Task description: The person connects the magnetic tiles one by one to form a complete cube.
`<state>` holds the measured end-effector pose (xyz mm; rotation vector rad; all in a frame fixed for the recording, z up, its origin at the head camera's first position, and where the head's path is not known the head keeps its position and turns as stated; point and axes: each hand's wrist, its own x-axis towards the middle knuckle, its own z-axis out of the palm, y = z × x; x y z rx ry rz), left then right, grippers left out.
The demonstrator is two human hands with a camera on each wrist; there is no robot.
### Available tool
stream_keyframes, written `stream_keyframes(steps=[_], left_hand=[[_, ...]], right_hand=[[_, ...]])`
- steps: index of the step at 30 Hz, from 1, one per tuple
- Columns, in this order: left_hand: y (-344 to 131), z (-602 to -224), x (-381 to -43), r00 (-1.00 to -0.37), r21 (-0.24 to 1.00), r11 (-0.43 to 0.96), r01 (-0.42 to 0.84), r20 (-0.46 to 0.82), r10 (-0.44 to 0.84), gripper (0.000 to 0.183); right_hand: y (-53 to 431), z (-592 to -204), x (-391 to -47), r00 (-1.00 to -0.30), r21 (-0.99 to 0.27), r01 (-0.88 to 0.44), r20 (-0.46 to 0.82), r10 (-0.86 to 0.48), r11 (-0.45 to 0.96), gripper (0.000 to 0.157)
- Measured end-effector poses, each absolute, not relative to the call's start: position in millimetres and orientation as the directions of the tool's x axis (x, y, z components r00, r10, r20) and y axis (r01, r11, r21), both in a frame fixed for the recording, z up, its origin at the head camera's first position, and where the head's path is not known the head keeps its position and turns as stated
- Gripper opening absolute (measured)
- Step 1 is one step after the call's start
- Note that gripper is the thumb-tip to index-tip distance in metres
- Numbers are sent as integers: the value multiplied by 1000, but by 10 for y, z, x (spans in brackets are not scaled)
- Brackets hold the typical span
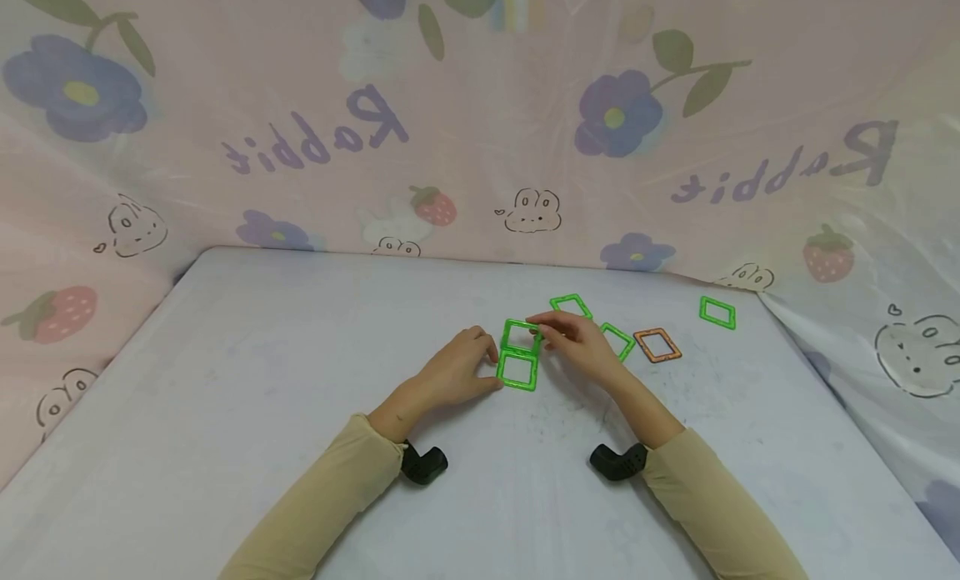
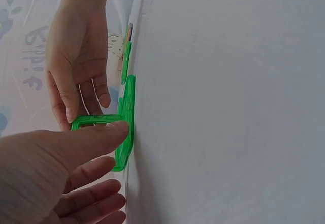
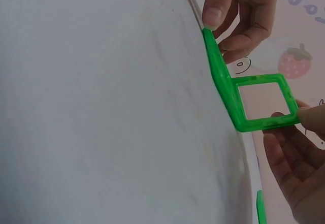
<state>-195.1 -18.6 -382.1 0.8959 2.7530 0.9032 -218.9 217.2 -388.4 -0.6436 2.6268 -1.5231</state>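
Note:
Two green square magnetic tiles, open frames, meet along one edge in the middle of the table. One green tile [image 1: 518,387] lies flat; the other, an upright green tile [image 3: 260,77], stands up from its far edge. My left hand [image 1: 457,367] holds the flat tile at its left side between thumb and index finger, the other fingers loosely bent. With thumb and fingertips my right hand [image 1: 581,347] pinches the upright tile at its upper right corner. The left wrist view shows the left thumb [image 2: 109,132] lying against the green plastic.
Beyond and right of the right hand lie a green tile frame [image 1: 570,297], another green frame [image 1: 618,331] and an orange frame [image 1: 672,342]. A further green frame [image 1: 717,300] lies near the table's far right. Printed cloth [image 1: 480,130] hangs behind the white table [image 1: 300,397].

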Motion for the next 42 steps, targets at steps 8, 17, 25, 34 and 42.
stream_keyframes(steps=[8,17,25,34,42], left_hand=[[-179,-3834,-1977,-845,613,639,465,90,528,54],[-174,-3829,-1982,-850,618,630,471,125,512,90],[-184,-3843,-1979,-834,612,619,492,129,536,109],[-182,-3872,-1994,-828,594,631,499,113,549,104],[-179,-3873,-1992,-828,591,638,494,96,552,95]], right_hand=[[2117,-3885,-2230,-908,-840,-340,176,-380,423,27],[2065,-3877,-2252,-910,-846,-330,168,-378,418,28],[1988,-3787,-2193,-915,-843,-322,159,-371,432,28],[1960,-3637,-2097,-915,-842,-315,147,-376,437,29],[2130,-3832,-2249,-927,-837,-291,127,-353,464,32]])
